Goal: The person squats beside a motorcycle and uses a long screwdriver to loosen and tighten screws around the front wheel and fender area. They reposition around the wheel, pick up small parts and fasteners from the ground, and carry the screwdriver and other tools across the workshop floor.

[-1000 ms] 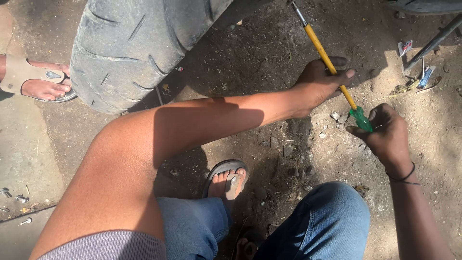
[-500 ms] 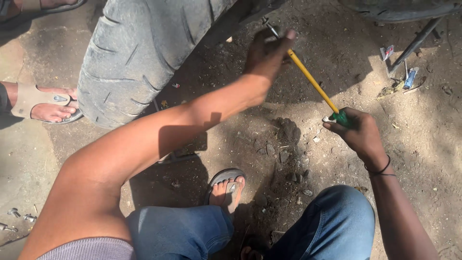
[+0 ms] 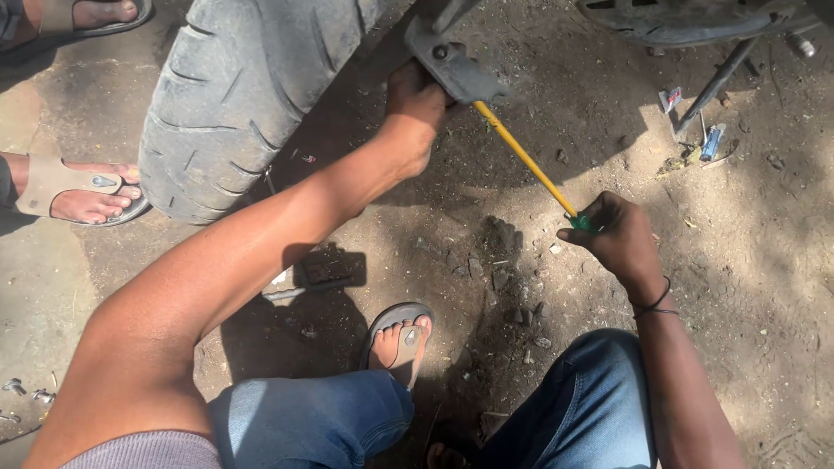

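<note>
The yellow-shafted screwdriver (image 3: 524, 159) slants from the grey metal bracket (image 3: 456, 69) beside the tyre (image 3: 243, 87) down to the right hand (image 3: 618, 236), which grips its green handle. The left hand (image 3: 415, 108) is closed against the bracket, above dirt ground (image 3: 539, 347).

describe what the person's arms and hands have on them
Both arms are bare to the shoulder. The left hand wears nothing. The right hand has thin dark bands around the wrist. A pale grey sleeve edge shows at the left shoulder. No gloves.
</note>
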